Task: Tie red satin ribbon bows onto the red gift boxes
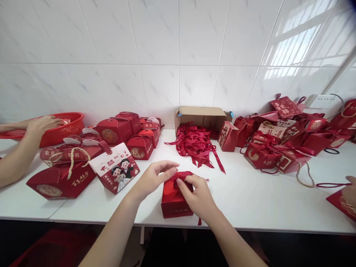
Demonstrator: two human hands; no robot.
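Note:
A small red gift box (172, 202) stands near the front edge of the white table (250, 200). A red ribbon (182, 176) lies across its top. My left hand (154, 178) is at the box's upper left, fingers curled and pinching the ribbon. My right hand (198, 196) covers the box's right side, its fingers pressed on the ribbon at the top. A ribbon end hangs below my right wrist at the table edge.
A heap of loose red ribbons (196, 144) spills from an open cardboard box (203, 116) at the wall. Several red gift boxes (122, 135) stand left, a pile of red bags (280, 142) right. Another person's hand (41, 126) reaches a red basket (65, 128); another hand (350, 191) shows far right.

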